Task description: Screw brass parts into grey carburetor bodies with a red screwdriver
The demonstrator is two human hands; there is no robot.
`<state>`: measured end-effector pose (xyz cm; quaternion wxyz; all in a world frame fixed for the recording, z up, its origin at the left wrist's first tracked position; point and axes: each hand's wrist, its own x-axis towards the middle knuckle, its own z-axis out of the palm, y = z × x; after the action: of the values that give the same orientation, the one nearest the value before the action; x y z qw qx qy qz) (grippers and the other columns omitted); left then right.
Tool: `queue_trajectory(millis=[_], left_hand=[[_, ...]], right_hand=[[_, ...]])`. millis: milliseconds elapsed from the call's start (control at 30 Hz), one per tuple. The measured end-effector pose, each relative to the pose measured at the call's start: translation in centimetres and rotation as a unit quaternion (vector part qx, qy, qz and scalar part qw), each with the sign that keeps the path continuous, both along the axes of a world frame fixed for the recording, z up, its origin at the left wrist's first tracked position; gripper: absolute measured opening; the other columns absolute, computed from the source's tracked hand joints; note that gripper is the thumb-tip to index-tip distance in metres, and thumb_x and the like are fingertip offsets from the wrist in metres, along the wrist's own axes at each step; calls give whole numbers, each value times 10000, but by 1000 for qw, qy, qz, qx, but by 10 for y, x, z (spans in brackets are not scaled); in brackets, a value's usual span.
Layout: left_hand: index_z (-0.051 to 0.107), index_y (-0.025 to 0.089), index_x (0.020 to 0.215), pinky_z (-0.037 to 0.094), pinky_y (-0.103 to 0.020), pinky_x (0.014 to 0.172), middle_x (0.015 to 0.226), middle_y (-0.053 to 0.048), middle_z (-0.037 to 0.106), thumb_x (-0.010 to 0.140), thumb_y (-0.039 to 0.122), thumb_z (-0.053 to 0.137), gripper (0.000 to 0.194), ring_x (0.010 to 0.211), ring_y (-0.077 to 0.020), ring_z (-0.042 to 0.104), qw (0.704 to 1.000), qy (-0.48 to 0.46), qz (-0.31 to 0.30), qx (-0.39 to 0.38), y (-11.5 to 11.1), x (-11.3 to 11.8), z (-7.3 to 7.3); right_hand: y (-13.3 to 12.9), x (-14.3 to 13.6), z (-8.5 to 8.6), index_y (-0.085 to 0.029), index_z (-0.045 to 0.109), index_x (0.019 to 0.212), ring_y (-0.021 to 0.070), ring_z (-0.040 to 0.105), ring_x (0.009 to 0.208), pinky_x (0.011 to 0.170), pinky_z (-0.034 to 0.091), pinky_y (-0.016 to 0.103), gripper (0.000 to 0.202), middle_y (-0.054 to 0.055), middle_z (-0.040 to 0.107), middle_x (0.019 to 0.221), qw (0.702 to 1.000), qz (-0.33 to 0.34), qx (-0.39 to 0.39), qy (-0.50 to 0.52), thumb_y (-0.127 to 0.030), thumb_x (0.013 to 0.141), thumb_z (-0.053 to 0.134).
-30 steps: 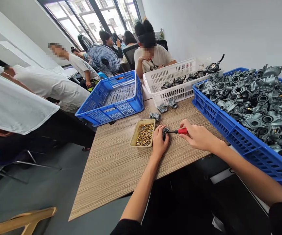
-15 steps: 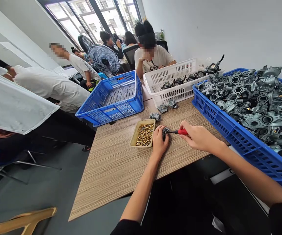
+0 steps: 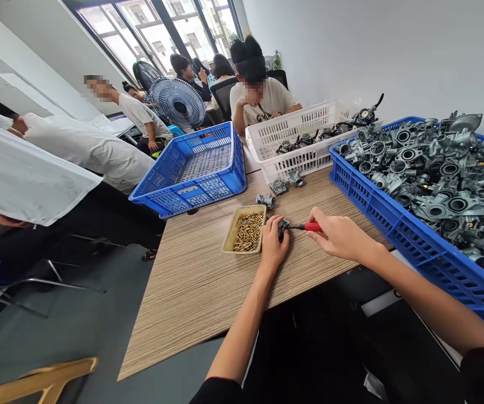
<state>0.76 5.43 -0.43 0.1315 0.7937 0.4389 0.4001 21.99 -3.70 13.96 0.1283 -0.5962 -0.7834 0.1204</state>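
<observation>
My left hand (image 3: pixel 273 241) is closed around a small grey metal part (image 3: pixel 284 225) on the wooden table, partly hidden by the fingers. In my right hand (image 3: pixel 342 237) is a red-handled screwdriver (image 3: pixel 313 226), held level, its dark shaft reaching left to the metal part. Just left of my left hand sits a cream tray (image 3: pixel 227 244) of small brass pieces. Behind it lie a metal casting (image 3: pixel 266 200) and two more, one round-mouthed (image 3: pixel 278 186) and one beside it (image 3: pixel 295 178).
A blue crate (image 3: pixel 393 224) heaped with metal castings borders the right side. At the back stand a white basket (image 3: pixel 296 166) with several dark assemblies and a blue basket (image 3: pixel 199 193). A person (image 3: pixel 275 98) sits behind the white basket; others are at the left, near a fan (image 3: pixel 178 104).
Both hands have stayed almost in place, with the screwdriver still against the part. At the left, the standing person's clothing and hand have shifted slightly.
</observation>
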Motion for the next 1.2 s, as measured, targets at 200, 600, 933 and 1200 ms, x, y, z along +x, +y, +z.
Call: queue_trajectory(millis=[200,600,933,1200], left_hand=[[559,221,1335,472,-483,1145,1378,-140,611,935,172,560,404,1340,-294,560,1000,1,1,-4,0,0,0],[562,218,1328,462,-485,1156,1373,-141,612,929,165,564,403,1346,-295,556,1000,-3,0,-6,0,0,0],[556,219,1342,457,-480,1165,1376,-138,606,935,164,563,411,1346,-291,550,1000,-4,-1,-4,0,0,0],[559,216,1343,452,-482,1169,1377,-138,608,935,162,562,411,1348,-291,549,1000,-3,0,-3,0,0,0]], right_hand=[[0,1,0,-221,451,1163,267,740,829,638,328,287,157,61,762,957,1000,5,-4,18,-294,1061,545],[1,-1,-2,-211,453,1159,266,735,820,638,322,289,146,63,755,939,1000,-5,-5,21,-290,1066,535],[1,-1,-5,-209,454,1158,265,728,811,637,318,292,147,64,751,936,1000,-4,-2,27,-292,1067,535],[1,-2,-10,-214,450,1146,258,730,815,651,329,291,143,53,749,923,999,-4,5,39,-298,1069,536]])
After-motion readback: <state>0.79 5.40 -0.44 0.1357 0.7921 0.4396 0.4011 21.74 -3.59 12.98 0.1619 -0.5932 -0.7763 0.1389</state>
